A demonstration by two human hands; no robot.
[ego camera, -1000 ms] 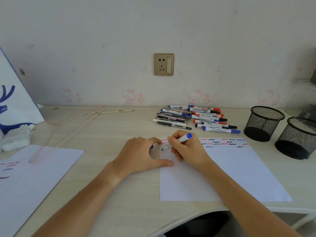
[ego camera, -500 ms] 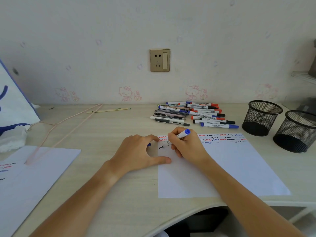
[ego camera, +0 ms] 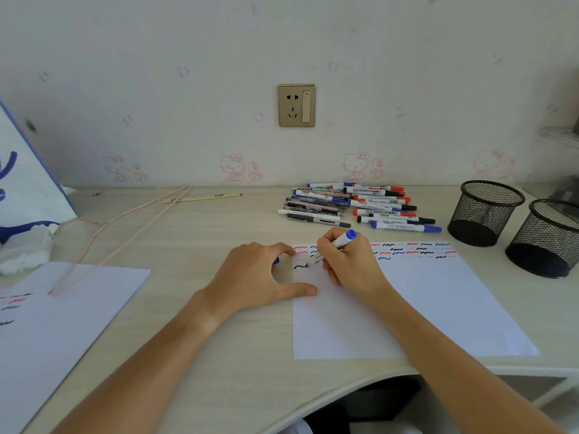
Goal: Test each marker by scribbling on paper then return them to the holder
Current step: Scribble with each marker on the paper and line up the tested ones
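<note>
Right hand pinches a blue-ended marker near its writing end, tip down on the sheet of paper, beside a fresh dark squiggle under the rows of red, black and blue test marks. Left hand rests at the sheet's left edge, thumb pressing the paper flat, fingers curled round a small blue piece (probably the cap, mostly hidden).

Handling, as a judgement: the marker looks light, rigid and smooth-barrelled; a pinch low on the barrel suits scribbling, a mid-barrel hold suits carrying. The paper is thin and likely to slide unless pinned.

The untested or waiting stock, a pile of markers, lies on the counter behind the sheet, close to the wall. 2 black mesh holders stand at the right, well apart from the hands; both appear to hold nothing.

Clearance: the path from sheet to holders runs over open paper and bare counter. The sheet's near edge sits close to the counter's curved front lip. A second marked sheet and a pink wire hanger occupy the left side
</note>
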